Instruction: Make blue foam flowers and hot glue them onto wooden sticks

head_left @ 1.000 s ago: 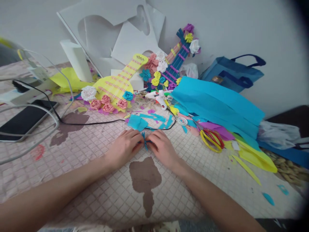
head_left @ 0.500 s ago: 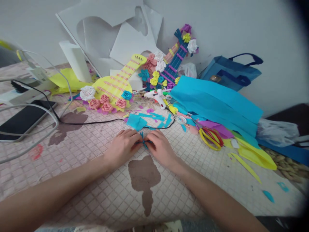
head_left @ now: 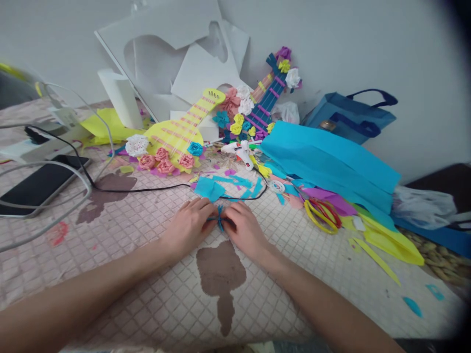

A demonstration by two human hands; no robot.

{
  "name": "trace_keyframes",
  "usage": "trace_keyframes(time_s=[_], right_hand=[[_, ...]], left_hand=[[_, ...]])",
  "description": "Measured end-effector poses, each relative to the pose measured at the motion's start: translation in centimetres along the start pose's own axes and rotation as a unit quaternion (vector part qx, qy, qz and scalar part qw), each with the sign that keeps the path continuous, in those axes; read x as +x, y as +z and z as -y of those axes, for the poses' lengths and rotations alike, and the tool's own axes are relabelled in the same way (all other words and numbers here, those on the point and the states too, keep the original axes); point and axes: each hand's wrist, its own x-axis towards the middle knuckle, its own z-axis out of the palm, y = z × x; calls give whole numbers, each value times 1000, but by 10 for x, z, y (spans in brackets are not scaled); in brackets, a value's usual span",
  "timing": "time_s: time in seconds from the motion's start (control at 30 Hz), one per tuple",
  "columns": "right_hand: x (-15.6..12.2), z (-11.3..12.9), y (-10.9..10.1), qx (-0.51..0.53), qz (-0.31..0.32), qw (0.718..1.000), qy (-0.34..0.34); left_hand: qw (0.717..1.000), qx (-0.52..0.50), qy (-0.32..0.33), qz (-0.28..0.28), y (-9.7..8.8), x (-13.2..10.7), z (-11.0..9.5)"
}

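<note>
Between my hands is a small twisted piece of blue crepe paper (head_left: 220, 218). My left hand (head_left: 191, 220) pinches its left end with fingers pressed together. On the other side my right hand (head_left: 243, 226) grips it too, the fingertips curled and partly hiding it. Just beyond the fingers lie a blue paper square (head_left: 209, 188) and several cut blue strips (head_left: 241, 182). A black cord (head_left: 147, 189) runs across the table behind my hands to a white glue gun (head_left: 241, 153).
A yellow paper guitar (head_left: 176, 132) with paper roses and a dark blue one (head_left: 265, 108) stand at the back. To the right are scissors (head_left: 320, 215), blue paper sheets (head_left: 327, 152) and a blue bag (head_left: 349, 117). A phone (head_left: 40, 184) and looping cables lie left.
The view has tilted slightly, so everything sits a little lower in the picture. My fingers have shifted slightly on the blue paper, which stays pinched between both hands.
</note>
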Motion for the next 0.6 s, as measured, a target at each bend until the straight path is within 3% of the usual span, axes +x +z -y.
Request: trace_keyframes(time_s=[0.13, 0.6], right_hand=[[0, -2, 2, 7, -3, 1000, 0], [-1, -2, 3, -2, -13, 1000, -9]], left_hand=[[999, -9, 14, -37, 4, 2, 2], [998, 60, 19, 10, -5, 1, -4]])
